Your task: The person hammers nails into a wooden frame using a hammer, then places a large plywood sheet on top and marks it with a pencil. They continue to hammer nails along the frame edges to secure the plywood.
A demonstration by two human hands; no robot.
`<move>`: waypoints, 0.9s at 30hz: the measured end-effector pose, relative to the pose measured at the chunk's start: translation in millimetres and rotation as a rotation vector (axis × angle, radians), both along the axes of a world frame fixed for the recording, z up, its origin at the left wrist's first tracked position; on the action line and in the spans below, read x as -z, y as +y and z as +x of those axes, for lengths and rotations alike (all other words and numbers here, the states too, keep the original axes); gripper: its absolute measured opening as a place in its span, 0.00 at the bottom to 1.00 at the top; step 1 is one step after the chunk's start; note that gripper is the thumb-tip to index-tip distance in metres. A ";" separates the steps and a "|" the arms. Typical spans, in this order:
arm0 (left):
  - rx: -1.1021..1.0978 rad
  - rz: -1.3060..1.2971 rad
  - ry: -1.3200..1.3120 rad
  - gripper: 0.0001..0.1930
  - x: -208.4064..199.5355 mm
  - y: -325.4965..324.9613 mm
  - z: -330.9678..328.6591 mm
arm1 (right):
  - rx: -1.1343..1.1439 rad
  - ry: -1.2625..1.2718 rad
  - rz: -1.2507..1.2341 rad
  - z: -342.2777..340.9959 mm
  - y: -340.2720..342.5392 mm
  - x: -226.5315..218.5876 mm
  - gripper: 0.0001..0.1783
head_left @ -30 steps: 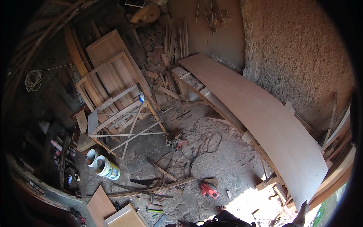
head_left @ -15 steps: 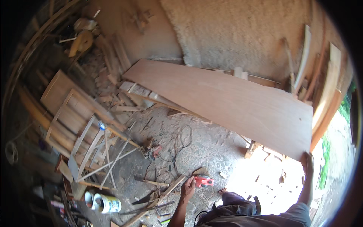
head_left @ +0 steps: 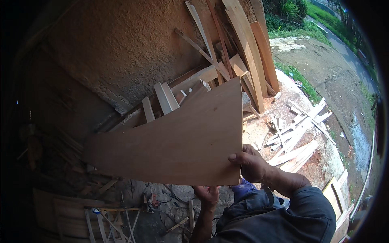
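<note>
A large plywood sheet (head_left: 178,141) is held up off the ground, near the rough wall (head_left: 121,52); its right edge is gripped by the right hand (head_left: 251,164), its bottom edge by the left hand (head_left: 207,193); lifting looks done, setting down remains; loose planks (head_left: 296,133) lie beyond.

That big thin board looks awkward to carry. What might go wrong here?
The board is held only at its near end, by the right hand and left hand, so it may sag, swing or slip. It also hides the ground ahead, where offcuts and cables could trip the person.
</note>
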State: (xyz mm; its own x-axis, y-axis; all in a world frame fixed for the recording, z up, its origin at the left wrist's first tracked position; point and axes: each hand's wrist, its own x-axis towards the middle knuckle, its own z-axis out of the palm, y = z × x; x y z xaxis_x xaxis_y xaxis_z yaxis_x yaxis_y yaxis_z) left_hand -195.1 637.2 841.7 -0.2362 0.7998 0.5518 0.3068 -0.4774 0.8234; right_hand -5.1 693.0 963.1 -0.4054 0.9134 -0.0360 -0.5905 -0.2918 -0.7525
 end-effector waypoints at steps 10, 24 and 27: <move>-0.463 0.361 0.416 0.54 -83.2 -95.9 -44.3 | -0.460 0.255 0.066 -57.2 -64.4 -41.1 0.17; -0.599 0.463 0.109 0.10 -286.7 -132.1 -123.5 | -0.134 -0.358 0.516 -156.4 28.1 9.9 0.30; -0.699 0.498 0.088 0.10 -335.5 -139.2 -147.4 | 0.189 -0.342 0.940 -204.9 102.2 24.8 0.35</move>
State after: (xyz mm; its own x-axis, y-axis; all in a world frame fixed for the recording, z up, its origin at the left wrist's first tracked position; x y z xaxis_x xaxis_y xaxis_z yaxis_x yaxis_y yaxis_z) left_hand -342.5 498.0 1177.2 -0.5242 0.1471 0.8388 0.7173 -0.4547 0.5280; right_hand -209.9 795.2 938.3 -0.3545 0.6797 0.6422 -0.2755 0.5804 -0.7663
